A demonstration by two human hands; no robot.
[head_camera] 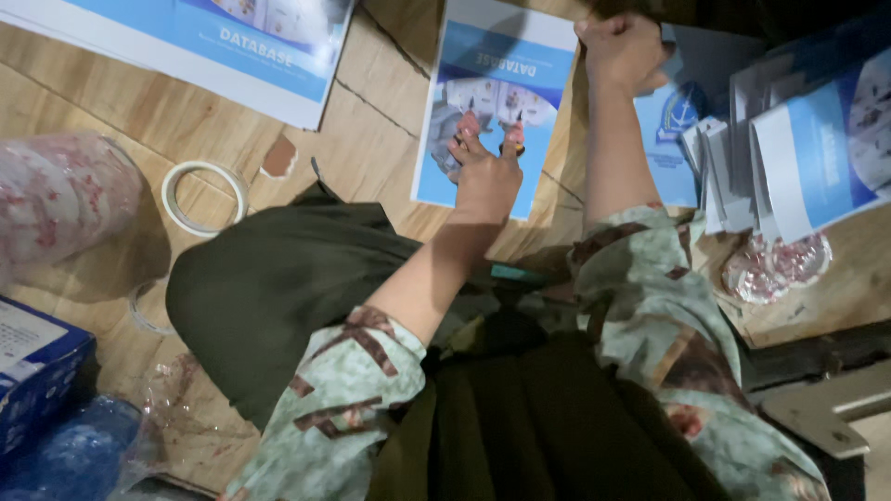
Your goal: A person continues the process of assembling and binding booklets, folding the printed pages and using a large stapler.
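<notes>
Blue-and-white booklet (492, 102): laid flat on the wooden floor (371, 139), pressed down by the left hand (484, 172), fingers together. Right hand (620, 48): closed in a fist at the booklet's upper right corner. Tape roll (204, 198): on the floor, well apart. Booklet stack (798, 148): at right.

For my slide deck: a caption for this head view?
Left hand presses a blue booklet on the wooden floor; right hand grips its top.
</notes>
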